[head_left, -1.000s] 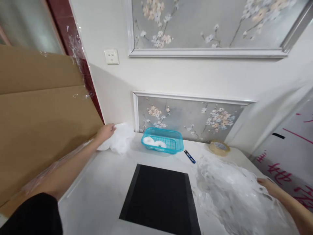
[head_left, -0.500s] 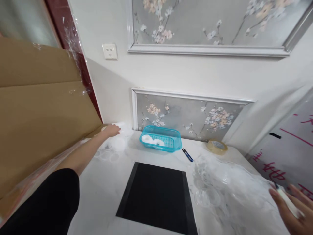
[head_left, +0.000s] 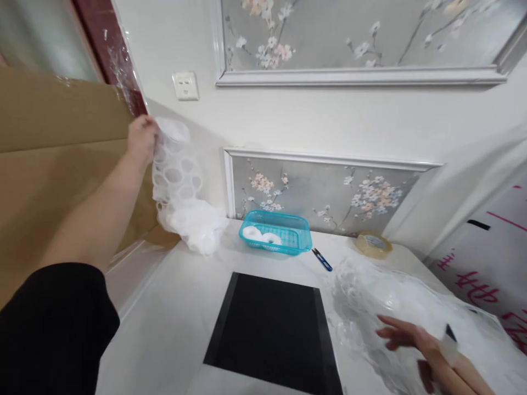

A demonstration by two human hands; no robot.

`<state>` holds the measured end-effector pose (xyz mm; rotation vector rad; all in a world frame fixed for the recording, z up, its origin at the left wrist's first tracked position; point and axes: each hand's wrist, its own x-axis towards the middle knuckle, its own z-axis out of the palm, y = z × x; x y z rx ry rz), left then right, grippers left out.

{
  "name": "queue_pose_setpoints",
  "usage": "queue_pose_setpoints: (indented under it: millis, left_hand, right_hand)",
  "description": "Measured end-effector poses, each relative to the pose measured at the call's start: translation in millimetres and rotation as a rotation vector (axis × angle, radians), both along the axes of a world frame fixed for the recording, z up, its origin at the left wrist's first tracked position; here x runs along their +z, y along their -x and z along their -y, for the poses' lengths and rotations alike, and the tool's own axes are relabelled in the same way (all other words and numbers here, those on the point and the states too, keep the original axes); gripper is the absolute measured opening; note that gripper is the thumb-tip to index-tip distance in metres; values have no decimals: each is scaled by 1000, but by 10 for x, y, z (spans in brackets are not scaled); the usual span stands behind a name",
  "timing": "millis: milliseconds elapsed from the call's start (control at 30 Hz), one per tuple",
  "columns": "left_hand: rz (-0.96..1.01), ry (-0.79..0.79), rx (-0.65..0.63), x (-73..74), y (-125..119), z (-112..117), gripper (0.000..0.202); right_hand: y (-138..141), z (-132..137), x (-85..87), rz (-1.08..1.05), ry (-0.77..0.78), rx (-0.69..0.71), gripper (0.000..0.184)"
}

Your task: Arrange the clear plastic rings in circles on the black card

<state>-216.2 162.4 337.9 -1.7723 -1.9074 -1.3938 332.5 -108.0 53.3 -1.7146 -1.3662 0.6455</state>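
Head view | pinching white holed sheet (head_left: 191,218) in left hand (head_left: 142,138), hanging to far-left part of table (head_left: 164,329) | holding blurred black-tipped tool (head_left: 449,344) in right hand (head_left: 430,354), with fingers loosely spread near translucent plastic heap (head_left: 391,291)

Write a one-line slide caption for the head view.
Left hand holding up a holed white sheet, right hand with a black-tipped white object by translucent sheeting, black mat between.

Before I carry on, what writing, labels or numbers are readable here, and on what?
Pink handwriting on the whitish panel: one character may read "主"; the rest is too blurred or cut off.
Tape roll: faint marks inside the core, too small to read.
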Motion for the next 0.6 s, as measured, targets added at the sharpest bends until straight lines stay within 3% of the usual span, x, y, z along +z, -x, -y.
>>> queue_pose_setpoints:
  millis: [33, 100, 133, 200, 300, 367, 433, 533, 600]
  left_hand:
    - [41, -39, -10, 108, -100, 77, 37]
    - [194, -72, -283, 217, -350, 280, 34]
    - [212, -20, -438, 204, -490, 403, 33]
    - [197, 80, -535, 31, -773, 683, 23]
    - [7, 409, -874, -523, -1138, 1147, 22]
    - [-29, 609, -977, -979, -1297, 1449, 17]
    - [-151, 796, -1162, -1415, -1360, 1719, 22]
    - [-140, 921, -1234, -1935, -1289, 2029, 22]
    - [-89, 955, -1219, -2167, -1180, 2165, 22]
  right_hand:
    - [149, -67, 83, -38, 28, 93, 53]
    - [449, -196, 249, -102, 37, 219, 54]
    - [599, -254, 321, -123, 17, 269, 53]
    - [899, -345, 414, -170, -41, 380, 50]
    - [1327, -408, 373, -248, -121, 517, 56]
    - [1570, -402, 234, -271, -118, 539, 66]
    - [1759, -366, 46, -229, -68, 561, 60]
    - [1914, -267, -220, -191, -5, 619, 40]
    - [1938, -176, -328, -200, 41, 651, 38]
